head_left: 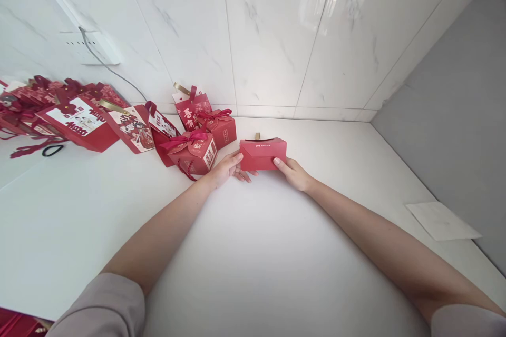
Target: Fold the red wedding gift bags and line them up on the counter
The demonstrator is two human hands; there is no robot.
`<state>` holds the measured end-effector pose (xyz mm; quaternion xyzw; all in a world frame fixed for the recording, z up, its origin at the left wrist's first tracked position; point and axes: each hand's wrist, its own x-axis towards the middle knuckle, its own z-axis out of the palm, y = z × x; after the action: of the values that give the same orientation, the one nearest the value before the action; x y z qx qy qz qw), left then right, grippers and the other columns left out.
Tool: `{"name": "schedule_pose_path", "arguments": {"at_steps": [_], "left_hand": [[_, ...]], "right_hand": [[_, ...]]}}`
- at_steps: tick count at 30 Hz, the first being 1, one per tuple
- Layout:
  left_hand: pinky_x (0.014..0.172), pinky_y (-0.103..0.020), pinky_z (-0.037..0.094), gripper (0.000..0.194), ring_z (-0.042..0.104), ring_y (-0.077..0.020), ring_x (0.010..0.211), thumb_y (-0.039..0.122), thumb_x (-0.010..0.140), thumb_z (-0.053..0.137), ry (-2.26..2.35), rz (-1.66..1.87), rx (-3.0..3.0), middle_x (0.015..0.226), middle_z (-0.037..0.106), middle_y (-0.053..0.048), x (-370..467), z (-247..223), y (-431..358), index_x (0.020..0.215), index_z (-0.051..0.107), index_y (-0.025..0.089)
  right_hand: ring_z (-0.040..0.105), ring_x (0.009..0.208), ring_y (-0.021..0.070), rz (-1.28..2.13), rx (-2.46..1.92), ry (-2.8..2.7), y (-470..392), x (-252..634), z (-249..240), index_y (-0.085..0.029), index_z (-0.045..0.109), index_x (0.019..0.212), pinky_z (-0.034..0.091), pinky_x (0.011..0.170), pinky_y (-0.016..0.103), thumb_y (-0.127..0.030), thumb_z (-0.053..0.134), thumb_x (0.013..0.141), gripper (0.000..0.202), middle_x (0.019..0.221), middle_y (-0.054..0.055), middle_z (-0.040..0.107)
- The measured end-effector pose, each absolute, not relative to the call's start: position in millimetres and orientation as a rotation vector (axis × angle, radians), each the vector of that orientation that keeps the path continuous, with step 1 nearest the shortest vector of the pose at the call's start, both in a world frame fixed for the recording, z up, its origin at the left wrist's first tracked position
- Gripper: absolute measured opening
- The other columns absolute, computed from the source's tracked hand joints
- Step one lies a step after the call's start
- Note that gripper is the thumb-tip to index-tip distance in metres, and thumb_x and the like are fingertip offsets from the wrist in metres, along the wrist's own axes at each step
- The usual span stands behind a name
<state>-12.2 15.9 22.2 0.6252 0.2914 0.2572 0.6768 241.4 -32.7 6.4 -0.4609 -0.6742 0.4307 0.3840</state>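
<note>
A red paper gift box (pixel 259 156) is held between my two hands above the white table, its plain side towards me and a bit of gold ribbon (pixel 258 136) showing behind its top edge. My left hand (pixel 231 168) grips the box's left end, thumb on the near face and other fingers partly beneath it. At the right end my right hand (pixel 291 172) closes on it, thumb pressed to the lower corner; its other fingers are hidden behind the box. Just left of my left hand stands a red box with a bow (pixel 193 150).
Another bow-tied red box (pixel 223 127) and a red gift bag (pixel 193 108) stand by the tiled wall. Several more red packages (pixel 79 121) fill the left side. A grey cable (pixel 114 69) hangs from a wall socket (pixel 89 47). A white paper sheet (pixel 443 220) lies at right.
</note>
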Motion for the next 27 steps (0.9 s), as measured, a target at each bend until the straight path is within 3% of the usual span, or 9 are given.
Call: {"name": "schedule_pose_path", "arguments": {"at_steps": [3, 9, 17, 22, 27], "left_hand": [[0.057, -0.027, 0.052, 0.079, 0.073, -0.0234, 0.07, 0.074, 0.083, 0.043, 0.645, 0.575, 1.396, 0.098, 0.075, -0.017, -11.5, 21.8, 16.4, 0.139, 0.045, 0.018], [0.054, -0.029, 0.052, 0.096, 0.073, -0.0255, 0.067, 0.086, 0.079, 0.013, 0.691, 0.522, 1.368, 0.091, 0.076, -0.018, -6.3, 31.6, 12.9, 0.136, 0.049, 0.016], [0.05, -0.029, 0.051, 0.076, 0.066, -0.021, 0.052, 0.073, 0.087, 0.025, 0.767, 0.515, 1.342, 0.061, 0.069, -0.008, -2.4, 44.8, 7.4, 0.129, 0.056, 0.019], [0.05, -0.031, 0.053, 0.062, 0.059, -0.0181, 0.049, 0.065, 0.088, 0.032, 0.762, 0.527, 1.294, 0.058, 0.065, -0.005, -1.9, 44.8, 7.6, 0.123, 0.062, 0.023], [0.05, -0.032, 0.051, 0.065, 0.058, -0.0189, 0.048, 0.063, 0.088, 0.03, 0.759, 0.47, 1.321, 0.054, 0.06, -0.003, -3.9, 43.0, 11.0, 0.13, 0.058, 0.023]], "right_hand": [[0.056, 0.123, 0.0302, 1.06, -1.181, -1.75, -33.7, 240.6, 7.5, -0.025, 0.058, 0.128, 0.04, 0.108, 0.05, -0.065, 0.04, 0.093, 0.057, 0.129, 0.006, 0.064], [0.06, 0.115, 0.0291, 0.95, -1.14, -1.851, -36.9, 237.9, 10.0, -0.026, 0.058, 0.126, 0.047, 0.101, 0.048, -0.061, 0.046, 0.093, 0.05, 0.127, 0.006, 0.064], [0.062, 0.113, 0.0277, 0.928, -1.067, -1.865, -36.9, 236.3, 10.5, -0.024, 0.049, 0.134, 0.049, 0.099, 0.046, -0.056, 0.056, 0.089, 0.056, 0.127, 0.008, 0.065], [0.062, 0.115, 0.0277, 0.954, -1.072, -1.84, -36.6, 236.7, 10.1, -0.025, 0.039, 0.14, 0.049, 0.1, 0.046, -0.054, 0.06, 0.087, 0.064, 0.129, 0.008, 0.064], [0.061, 0.118, 0.0277, 0.957, -1.054, -1.825, -36.9, 237.0, 9.7, -0.025, 0.036, 0.143, 0.048, 0.101, 0.045, -0.053, 0.061, 0.087, 0.068, 0.132, 0.008, 0.062]]}}
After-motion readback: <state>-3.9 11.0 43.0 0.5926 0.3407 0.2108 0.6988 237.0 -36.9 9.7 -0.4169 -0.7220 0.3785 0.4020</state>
